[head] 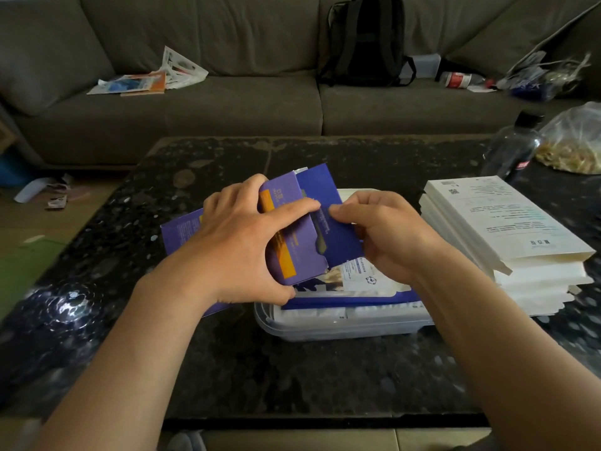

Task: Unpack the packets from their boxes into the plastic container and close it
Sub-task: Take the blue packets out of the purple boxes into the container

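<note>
Scene: head view, looking down at two bare hands working over a dark speckled tabletop (292, 379); sofa (195, 105) beyond the far edge.
Left grip: left hand (237, 249) wrapped round a purple box (292, 255) w/ orange stripe, thumb at the near end, fingers curled over the far end; clamped firm.
Right grip: right hand (383, 232) pinching the edge of a dark blue packet (328, 216), thumb and fingertips together on it.
Packet vs box: packet partly out of the box's right-hand opening, by the thumb notch; rest tucked inside. Pull direction, judged: rightward, away from the left grip.
Long axis: box and packet both run near-to-far, far ends leaning a bit left; sliding out sideways, not lengthwise.
Nearer hand: right hand on the packet already, so likely the one to carry it down.
Plastic container (325, 327): clear tub directly below both hands, approx mid-tabletop; open on top.
Contents: white and blue packets (364, 278) lying flat inside, filling it near the rim.
Lid: can't tell where it is.
Drop path, judged: straight down from the right grip, short move; packet prob. needs laying flat to fit.
Second purple box (182, 232): flat on the tabletop, left of the container, partly under the left wrist.
White stack (507, 229): flat white packs piled just beside the container, toward the right edge.
Far right corner: dark bottle (510, 151) and clear plastic bag (575, 141).
Progress, judged: mid-task; closing not yet done.
</note>
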`<action>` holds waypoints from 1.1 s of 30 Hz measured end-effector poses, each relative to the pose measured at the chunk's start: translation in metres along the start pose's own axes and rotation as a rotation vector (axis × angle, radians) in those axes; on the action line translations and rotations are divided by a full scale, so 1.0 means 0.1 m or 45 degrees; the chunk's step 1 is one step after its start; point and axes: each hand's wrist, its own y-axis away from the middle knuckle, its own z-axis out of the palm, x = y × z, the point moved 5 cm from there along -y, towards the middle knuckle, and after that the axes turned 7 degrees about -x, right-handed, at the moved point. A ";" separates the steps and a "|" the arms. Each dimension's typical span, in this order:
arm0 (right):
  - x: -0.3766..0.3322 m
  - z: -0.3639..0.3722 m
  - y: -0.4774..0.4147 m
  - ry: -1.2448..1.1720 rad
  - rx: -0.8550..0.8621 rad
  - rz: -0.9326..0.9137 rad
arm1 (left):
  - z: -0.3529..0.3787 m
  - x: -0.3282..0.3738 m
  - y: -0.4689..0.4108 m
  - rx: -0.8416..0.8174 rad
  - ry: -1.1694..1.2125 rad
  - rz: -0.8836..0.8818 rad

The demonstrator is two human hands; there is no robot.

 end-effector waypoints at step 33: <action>-0.08 -0.87 -0.04 -0.094 0.353 -0.300 | 0.02 -0.48 0.06 -0.091 0.001 -0.297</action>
